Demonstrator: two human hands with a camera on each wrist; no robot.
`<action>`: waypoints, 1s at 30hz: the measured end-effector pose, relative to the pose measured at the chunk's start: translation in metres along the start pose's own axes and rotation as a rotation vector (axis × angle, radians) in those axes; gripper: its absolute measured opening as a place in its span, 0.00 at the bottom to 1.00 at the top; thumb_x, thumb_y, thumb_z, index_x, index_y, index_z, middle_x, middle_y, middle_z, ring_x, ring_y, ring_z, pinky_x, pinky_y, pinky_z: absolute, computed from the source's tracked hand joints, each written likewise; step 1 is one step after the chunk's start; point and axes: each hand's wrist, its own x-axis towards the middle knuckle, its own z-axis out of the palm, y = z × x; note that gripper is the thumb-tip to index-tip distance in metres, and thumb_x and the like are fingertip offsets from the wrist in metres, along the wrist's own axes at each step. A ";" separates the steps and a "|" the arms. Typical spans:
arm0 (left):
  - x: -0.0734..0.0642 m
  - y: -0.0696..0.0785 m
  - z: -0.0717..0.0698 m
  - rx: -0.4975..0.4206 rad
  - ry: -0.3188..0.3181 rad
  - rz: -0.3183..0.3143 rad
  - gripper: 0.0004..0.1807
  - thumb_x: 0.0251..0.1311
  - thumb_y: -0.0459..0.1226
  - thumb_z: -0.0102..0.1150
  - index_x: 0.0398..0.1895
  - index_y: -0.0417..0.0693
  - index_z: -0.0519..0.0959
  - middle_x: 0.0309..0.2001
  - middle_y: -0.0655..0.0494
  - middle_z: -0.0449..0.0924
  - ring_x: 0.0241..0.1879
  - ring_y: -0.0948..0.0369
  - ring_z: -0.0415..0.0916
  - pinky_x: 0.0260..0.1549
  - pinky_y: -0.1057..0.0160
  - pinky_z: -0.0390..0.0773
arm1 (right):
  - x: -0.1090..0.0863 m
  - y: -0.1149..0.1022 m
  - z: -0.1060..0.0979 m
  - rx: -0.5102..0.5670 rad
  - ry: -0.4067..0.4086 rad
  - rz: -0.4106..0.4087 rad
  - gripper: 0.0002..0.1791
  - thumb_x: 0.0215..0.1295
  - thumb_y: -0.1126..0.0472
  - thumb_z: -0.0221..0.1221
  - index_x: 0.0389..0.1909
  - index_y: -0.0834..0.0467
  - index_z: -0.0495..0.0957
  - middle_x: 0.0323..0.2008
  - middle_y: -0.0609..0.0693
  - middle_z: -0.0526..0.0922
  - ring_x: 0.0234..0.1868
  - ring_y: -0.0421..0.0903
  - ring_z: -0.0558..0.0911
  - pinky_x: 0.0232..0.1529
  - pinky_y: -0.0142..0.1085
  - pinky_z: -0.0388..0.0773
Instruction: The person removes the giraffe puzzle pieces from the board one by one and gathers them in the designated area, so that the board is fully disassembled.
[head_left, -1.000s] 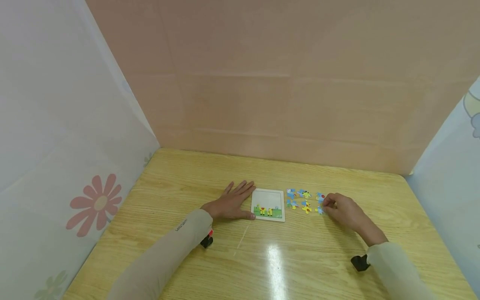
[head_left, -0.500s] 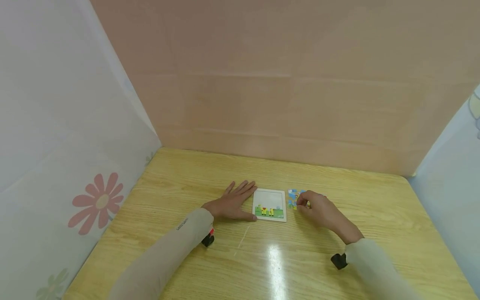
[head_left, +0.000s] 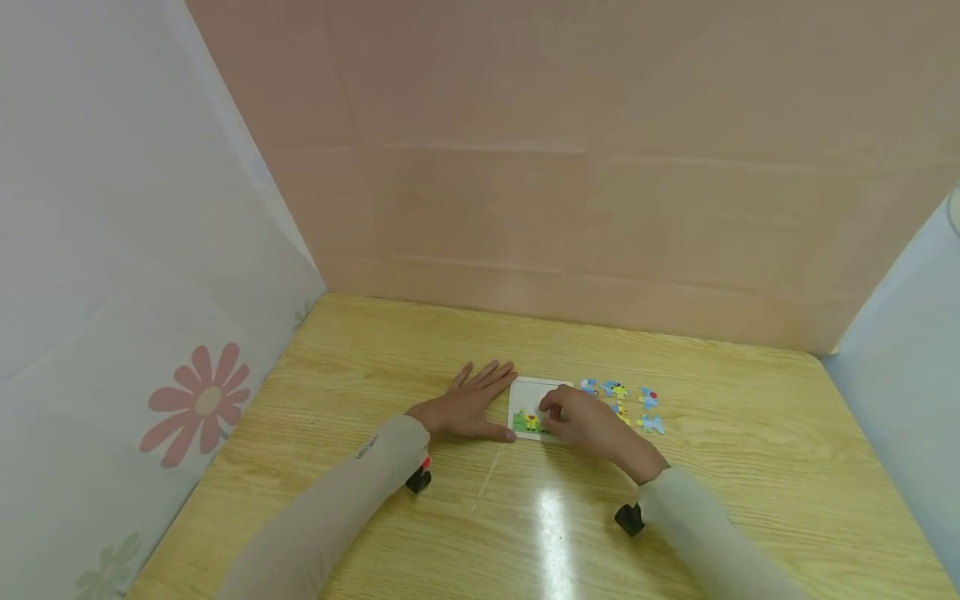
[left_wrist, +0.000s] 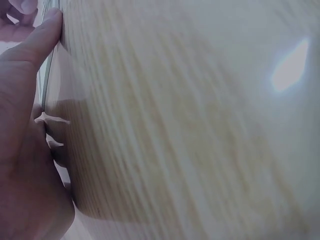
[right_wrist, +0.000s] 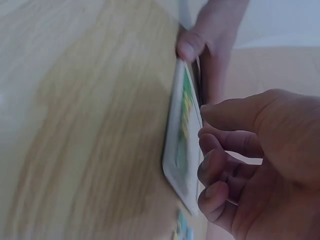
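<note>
I see the left hand (head_left: 467,410) lying palm down at nine o'clock of the puzzle tray (head_left: 528,392), relaxed and grasping nothing, its fingers fanned out, the thumb touching the tray's corner at about seven o'clock and the forefinger pointing to its corner at about eleven. The right hand (head_left: 590,418) comes in from four o'clock and hangs over the tray's three o'clock side, knuckles up, fingers bent, thumb and forefinger close together; whether a piece sits between those tips, I cannot tell

Counting now: two hands, and one pale-rimmed tray, flat near the middle of the tabletop (head_left: 420,350), with a green strip of picture along its six o'clock side. At three o'clock of the tray I make out at least five loose puzzle pieces (head_left: 649,397), blue and yellow, some perhaps hidden by the right hand. Each wrist carries one black device (head_left: 630,519). One large red flower (head_left: 197,404) decorates the wall covering, toward nine o'clock
</note>
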 end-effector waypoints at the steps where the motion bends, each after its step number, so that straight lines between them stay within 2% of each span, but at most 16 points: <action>1: 0.000 0.001 -0.001 0.001 0.001 0.004 0.61 0.66 0.68 0.61 0.90 0.55 0.41 0.90 0.60 0.31 0.90 0.54 0.25 0.84 0.38 0.22 | 0.002 -0.002 0.004 -0.016 0.002 -0.009 0.09 0.74 0.60 0.64 0.50 0.56 0.87 0.42 0.44 0.86 0.40 0.38 0.84 0.42 0.38 0.84; 4: 0.000 0.002 -0.001 0.013 0.001 0.009 0.60 0.67 0.66 0.62 0.90 0.54 0.42 0.90 0.59 0.31 0.90 0.54 0.25 0.84 0.37 0.23 | 0.007 -0.007 0.012 -0.051 0.005 -0.043 0.10 0.73 0.59 0.66 0.50 0.57 0.87 0.44 0.46 0.85 0.44 0.42 0.86 0.45 0.42 0.86; 8: -0.001 0.002 -0.001 0.044 0.005 0.011 0.59 0.68 0.67 0.61 0.90 0.54 0.41 0.90 0.58 0.32 0.90 0.54 0.26 0.85 0.36 0.24 | 0.009 -0.016 0.016 -0.070 0.000 -0.041 0.12 0.72 0.58 0.68 0.51 0.58 0.85 0.47 0.49 0.84 0.49 0.49 0.87 0.48 0.47 0.87; 15: -0.001 0.000 0.001 0.043 0.018 0.008 0.59 0.68 0.67 0.61 0.90 0.54 0.42 0.90 0.58 0.33 0.90 0.54 0.26 0.85 0.37 0.24 | 0.012 -0.027 0.016 -0.101 -0.005 0.000 0.16 0.69 0.54 0.71 0.50 0.59 0.84 0.47 0.50 0.82 0.46 0.47 0.85 0.48 0.45 0.86; 22: -0.002 0.002 0.000 0.028 0.009 0.002 0.59 0.69 0.66 0.61 0.90 0.54 0.40 0.90 0.59 0.31 0.89 0.55 0.25 0.85 0.38 0.23 | 0.015 -0.032 0.014 -0.050 -0.037 0.053 0.19 0.68 0.55 0.73 0.52 0.60 0.81 0.48 0.51 0.81 0.49 0.48 0.84 0.51 0.47 0.85; 30: -0.002 0.001 -0.001 0.025 0.010 0.010 0.60 0.69 0.67 0.61 0.90 0.53 0.39 0.90 0.58 0.31 0.89 0.54 0.25 0.85 0.38 0.22 | 0.020 -0.031 0.011 -0.031 -0.069 0.019 0.19 0.68 0.57 0.72 0.54 0.61 0.80 0.50 0.54 0.81 0.50 0.50 0.84 0.52 0.48 0.85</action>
